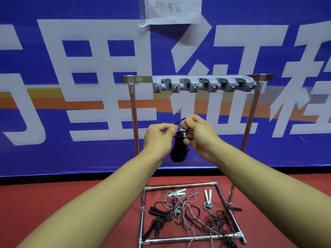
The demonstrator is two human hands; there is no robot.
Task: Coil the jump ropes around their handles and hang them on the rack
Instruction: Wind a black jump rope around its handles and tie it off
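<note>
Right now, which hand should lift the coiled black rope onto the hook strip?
Probably right. The right hand pinches the loop of the coiled black rope and sits under the hook strip. The left hand only pinches the loop's other end, farther from the hooks.

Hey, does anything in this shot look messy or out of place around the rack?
Yes. The loose jump ropes lie tangled on the red floor inside the rack's base frame, black and grey cords crossing each other. The grey hook strip up top holds nothing. Both hands work on a coiled black rope.
</note>
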